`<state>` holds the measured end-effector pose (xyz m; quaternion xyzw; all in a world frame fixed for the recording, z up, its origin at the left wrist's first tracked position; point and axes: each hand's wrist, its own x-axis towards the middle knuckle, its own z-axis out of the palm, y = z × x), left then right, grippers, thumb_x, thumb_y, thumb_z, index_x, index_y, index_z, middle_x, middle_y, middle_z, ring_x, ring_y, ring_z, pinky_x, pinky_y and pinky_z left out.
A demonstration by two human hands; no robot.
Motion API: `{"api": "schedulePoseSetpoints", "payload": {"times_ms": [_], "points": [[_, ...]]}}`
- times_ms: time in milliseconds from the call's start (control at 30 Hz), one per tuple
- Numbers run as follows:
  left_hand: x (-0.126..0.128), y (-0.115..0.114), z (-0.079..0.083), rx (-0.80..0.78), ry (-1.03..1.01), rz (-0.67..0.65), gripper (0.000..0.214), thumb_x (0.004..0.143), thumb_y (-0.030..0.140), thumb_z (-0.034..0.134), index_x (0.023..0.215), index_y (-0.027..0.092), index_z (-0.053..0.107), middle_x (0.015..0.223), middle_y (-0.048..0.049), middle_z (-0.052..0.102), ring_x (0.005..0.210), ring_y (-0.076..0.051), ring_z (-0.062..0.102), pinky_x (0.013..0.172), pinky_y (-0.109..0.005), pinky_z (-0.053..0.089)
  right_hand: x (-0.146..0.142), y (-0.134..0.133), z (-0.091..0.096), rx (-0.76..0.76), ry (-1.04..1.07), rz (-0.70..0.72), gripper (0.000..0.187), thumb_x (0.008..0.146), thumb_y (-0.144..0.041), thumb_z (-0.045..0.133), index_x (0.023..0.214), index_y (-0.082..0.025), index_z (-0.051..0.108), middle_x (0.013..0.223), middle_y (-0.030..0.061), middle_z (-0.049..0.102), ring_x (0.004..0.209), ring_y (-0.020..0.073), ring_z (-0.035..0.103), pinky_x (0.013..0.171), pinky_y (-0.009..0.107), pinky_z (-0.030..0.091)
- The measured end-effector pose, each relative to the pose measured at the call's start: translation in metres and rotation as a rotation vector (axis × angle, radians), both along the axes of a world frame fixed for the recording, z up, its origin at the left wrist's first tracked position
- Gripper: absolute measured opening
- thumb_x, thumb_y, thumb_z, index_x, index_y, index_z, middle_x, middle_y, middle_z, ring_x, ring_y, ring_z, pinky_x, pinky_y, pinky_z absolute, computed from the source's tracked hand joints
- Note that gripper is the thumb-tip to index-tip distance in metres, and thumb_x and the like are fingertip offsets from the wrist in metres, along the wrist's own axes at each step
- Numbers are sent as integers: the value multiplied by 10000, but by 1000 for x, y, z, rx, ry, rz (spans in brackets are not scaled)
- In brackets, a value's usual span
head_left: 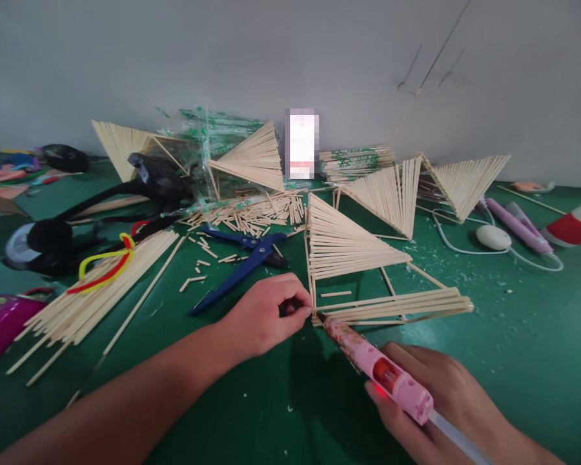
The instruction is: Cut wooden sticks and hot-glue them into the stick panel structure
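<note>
My right hand (436,394) is wrapped round a pink hot glue gun (363,354), shaped like a pen, with a glue stick (458,439) coming out of its back end. Its dark nozzle meets the near left corner of a frame of thin wooden sticks (353,242). At that same corner my left hand (271,310) pinches, thumb against forefinger; the fingertips hide whether anything beyond the frame's corner is between them. One side of the frame is a fan of sticks laid close together. Beside my left hand lie blue-handled cutters (246,261).
More fanned stick frames (382,194) stand along the wall. Cut stick pieces (256,213) and a bundle of long sticks (111,284) lie left of centre. A black jointed stand (150,187) is at left; a phone (302,143) leans on the wall. At right are a white cord (448,242) and a cup (576,223).
</note>
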<state>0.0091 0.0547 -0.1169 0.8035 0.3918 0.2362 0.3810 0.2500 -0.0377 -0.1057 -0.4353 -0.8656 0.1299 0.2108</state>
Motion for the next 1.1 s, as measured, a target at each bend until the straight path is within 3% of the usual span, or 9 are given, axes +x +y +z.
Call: {"api": "schedulePoseSetpoints", "payload": {"times_ms": [600,1100], "points": [[-2,3,0,20,14,-47,113,832,136,570,858,153,679,847,-37,619,701,-108,571,653,-225,466,4,2,5,-49,23,-24,197,876,-191,498,689,-221,444,589,-26,494,489,112,484,442,249,354],[-3,2,0,75,8,-92,149,835,108,551,893,152,682,857,-44,621,709,-107,571,656,-229,467,18,-2,6,-151,136,-124,199,879,-249,512,690,-230,572,576,2,548,497,155,573,491,245,504]]}}
